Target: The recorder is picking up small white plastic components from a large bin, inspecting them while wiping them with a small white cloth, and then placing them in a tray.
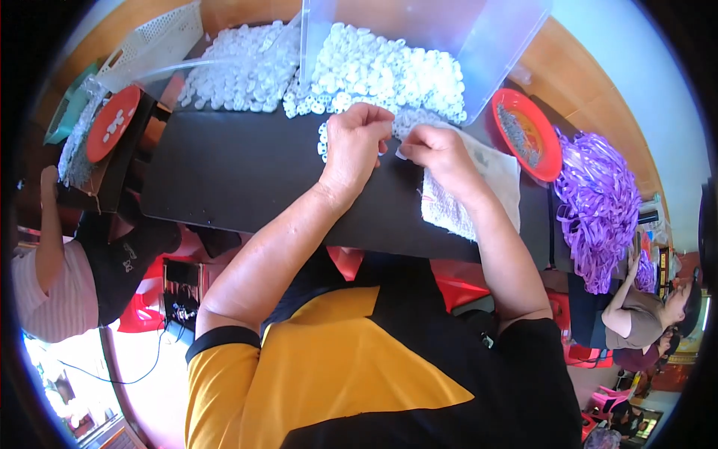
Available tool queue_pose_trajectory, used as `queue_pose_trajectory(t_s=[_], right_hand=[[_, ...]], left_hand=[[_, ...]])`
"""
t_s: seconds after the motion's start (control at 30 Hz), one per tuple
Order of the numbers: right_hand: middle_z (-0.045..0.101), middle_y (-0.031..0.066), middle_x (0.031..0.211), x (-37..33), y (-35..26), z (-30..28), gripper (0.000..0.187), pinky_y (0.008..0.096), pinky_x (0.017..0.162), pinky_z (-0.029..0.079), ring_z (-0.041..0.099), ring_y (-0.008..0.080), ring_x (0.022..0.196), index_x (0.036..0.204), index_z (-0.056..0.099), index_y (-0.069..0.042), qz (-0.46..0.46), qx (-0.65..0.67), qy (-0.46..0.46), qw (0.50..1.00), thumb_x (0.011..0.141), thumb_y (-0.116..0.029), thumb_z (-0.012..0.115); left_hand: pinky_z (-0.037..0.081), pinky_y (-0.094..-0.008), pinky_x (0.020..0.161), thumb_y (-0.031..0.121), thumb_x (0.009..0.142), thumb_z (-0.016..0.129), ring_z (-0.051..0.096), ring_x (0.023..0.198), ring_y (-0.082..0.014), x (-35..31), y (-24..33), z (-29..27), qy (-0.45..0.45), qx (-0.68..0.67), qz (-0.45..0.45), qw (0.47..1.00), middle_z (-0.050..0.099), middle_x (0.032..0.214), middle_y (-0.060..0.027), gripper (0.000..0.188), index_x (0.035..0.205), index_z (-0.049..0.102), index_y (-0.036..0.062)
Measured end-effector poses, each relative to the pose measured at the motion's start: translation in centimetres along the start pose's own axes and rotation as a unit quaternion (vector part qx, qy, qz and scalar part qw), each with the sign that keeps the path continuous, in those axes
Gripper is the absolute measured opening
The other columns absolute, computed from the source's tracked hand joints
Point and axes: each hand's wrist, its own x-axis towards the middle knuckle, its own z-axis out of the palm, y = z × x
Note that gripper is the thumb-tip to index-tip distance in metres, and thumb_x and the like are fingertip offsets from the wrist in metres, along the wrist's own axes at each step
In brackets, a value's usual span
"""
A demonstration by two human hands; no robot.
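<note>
Above the dark tabletop, my two hands are close together but apart. My left hand is closed, thumb and fingers pinched together; what they hold is mostly hidden. In my right hand, thumb and forefinger grip a small whitish translucent piece. A short row of small round white plastic parts lies just left of my left hand. Beyond the hands spreads a big heap of similar white parts. A folded white cloth lies under and beside my right wrist.
A clear plastic bin stands around the heap. To the right are a red basin with small grey pieces and a pile of purple ribbons. At left, a red plate holds white pieces. Other people sit at both sides.
</note>
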Motion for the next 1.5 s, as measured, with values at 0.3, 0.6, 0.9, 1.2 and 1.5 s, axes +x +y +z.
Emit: queue_pose_trajectory(t_s=[0.3,0.6,0.9,1.2,1.5], right_hand=[[0.059,0.0004,0.07,-1.0,-2.6,-3.0,0.015,0.0203,0.052,0.035,0.052,0.0075,0.058,0.081,0.064,-0.003,0.091,0.333,0.024,0.938,0.087,-0.016,0.066],[0.06,0.0031,0.072,-1.8,-3.9,-2.9,0.016,0.0196,0.054,0.039,0.057,0.0098,0.062,0.085,0.064,-0.001,0.145,0.386,-0.017,0.911,0.09,-0.016,0.064],[0.06,0.0042,0.068,-2.1,-3.7,-3.0,0.018,0.0177,0.046,0.037,0.057,0.0097,0.054,0.082,0.061,0.001,0.123,0.39,-0.055,0.911,0.091,-0.014,0.062],[0.059,0.0046,0.066,-1.9,-3.2,-3.1,0.022,0.0182,0.046,0.037,0.055,0.0098,0.052,0.081,0.06,0.0,0.116,0.413,-0.049,0.902,0.09,-0.019,0.064],[0.054,0.0006,0.063,-1.6,-3.0,-2.8,0.021,0.021,0.049,0.037,0.058,0.0133,0.056,0.084,0.064,0.0,0.117,0.457,-0.038,0.881,0.091,-0.02,0.062]], left_hand=[[0.047,-0.0204,0.06,0.006,0.079,0.074,0.056,0.073,-0.005,-1.4,0.8,0.6,-0.145,0.091,0.136,0.976,0.063,0.081,0.002,0.034,0.112,0.067,0.0078],[0.052,-0.0243,0.067,0.001,0.079,0.074,0.063,0.073,-0.0082,-2.1,1.0,0.7,-0.139,0.086,0.205,0.965,0.066,0.081,-0.0044,0.022,0.098,0.061,0.0005],[0.052,-0.0238,0.063,0.004,0.077,0.077,0.065,0.069,-0.0094,-2.5,1.1,0.7,-0.138,0.134,0.256,0.947,0.065,0.074,-0.004,0.022,0.09,0.059,0.002],[0.05,-0.0212,0.066,0.004,0.073,0.08,0.059,0.072,-0.0053,-2.2,1.0,0.6,-0.151,0.076,0.215,0.962,0.063,0.078,0.0011,0.023,0.087,0.062,0.0044],[0.05,-0.0216,0.06,0.001,0.075,0.079,0.06,0.067,-0.0068,-2.8,2.9,0.0,-0.052,0.062,0.22,0.972,0.065,0.072,-0.0025,0.021,0.088,0.063,-0.0001]])
